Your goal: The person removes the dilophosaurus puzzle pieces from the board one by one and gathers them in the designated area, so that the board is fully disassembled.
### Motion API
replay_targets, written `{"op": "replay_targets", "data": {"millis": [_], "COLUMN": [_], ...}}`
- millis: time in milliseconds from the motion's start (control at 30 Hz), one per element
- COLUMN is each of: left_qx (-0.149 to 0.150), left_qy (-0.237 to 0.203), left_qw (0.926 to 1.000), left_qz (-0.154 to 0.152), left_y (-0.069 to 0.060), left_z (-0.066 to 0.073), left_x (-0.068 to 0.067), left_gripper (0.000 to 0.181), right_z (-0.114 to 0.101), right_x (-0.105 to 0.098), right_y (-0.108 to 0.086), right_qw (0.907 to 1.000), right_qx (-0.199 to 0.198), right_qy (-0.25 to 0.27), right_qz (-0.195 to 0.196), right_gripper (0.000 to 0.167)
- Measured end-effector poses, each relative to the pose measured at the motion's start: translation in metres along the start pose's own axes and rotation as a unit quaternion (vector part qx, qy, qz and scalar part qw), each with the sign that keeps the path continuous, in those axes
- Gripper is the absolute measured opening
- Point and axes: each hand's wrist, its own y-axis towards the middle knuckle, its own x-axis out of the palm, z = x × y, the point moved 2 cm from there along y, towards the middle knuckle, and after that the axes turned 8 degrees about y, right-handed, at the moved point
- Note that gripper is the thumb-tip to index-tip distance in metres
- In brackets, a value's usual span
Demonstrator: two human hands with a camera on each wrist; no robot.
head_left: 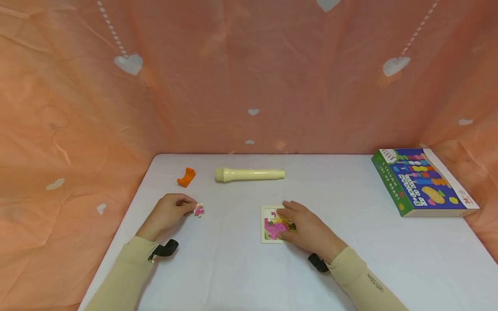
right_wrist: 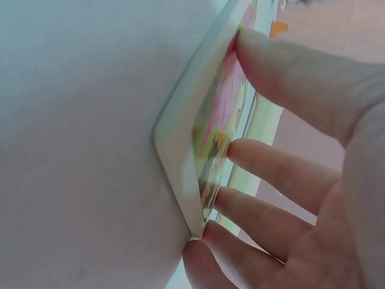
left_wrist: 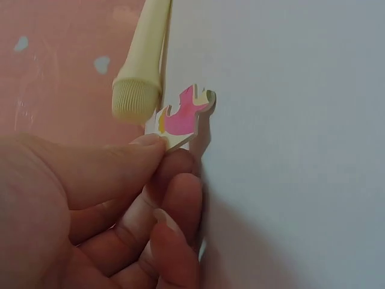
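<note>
My left hand pinches a small jigsaw puzzle piece between thumb and fingertips. The left wrist view shows this piece tilted up, pink with a white edge and a bit of yellow. My right hand rests on a square jigsaw puzzle in a pale frame, hiding its right side. Pink, green and yellow artwork shows on the puzzle. Seen from the right wrist, the thumb and fingertips touch the picture, while the little finger lies at a corner of the frame.
A cream toy microphone lies behind the hands, with an orange curved piece to its left. At the back right of the white table is a blue and green bead-set box. Orange cloth hangs behind.
</note>
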Motion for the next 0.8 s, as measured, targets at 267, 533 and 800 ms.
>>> {"op": "replay_targets", "data": {"millis": [267,533,800], "left_qx": [-0.003,0.007,0.0], "left_qy": [0.002,0.007,0.022], "left_qw": [1.0,1.0,0.9997], "left_qz": [-0.001,-0.001,0.007], "left_y": [0.0,0.0,-0.004], "left_z": [-0.013,-0.017,-0.014], "left_x": [-0.008,-0.012,-0.011], "left_gripper": [0.019,0.019,0.017], "right_z": [0.0,-0.001,-0.001], "right_x": [-0.001,-0.001,-0.001], "right_y": [-0.002,0.0,-0.001], "right_qw": [0.9998,0.9998,0.9997], "right_qx": [-0.017,-0.02,-0.021], "right_qy": [0.004,-0.007,-0.007], "right_qz": [0.001,0.004,-0.001], "right_gripper": [0.064,0.063,0.063]}}
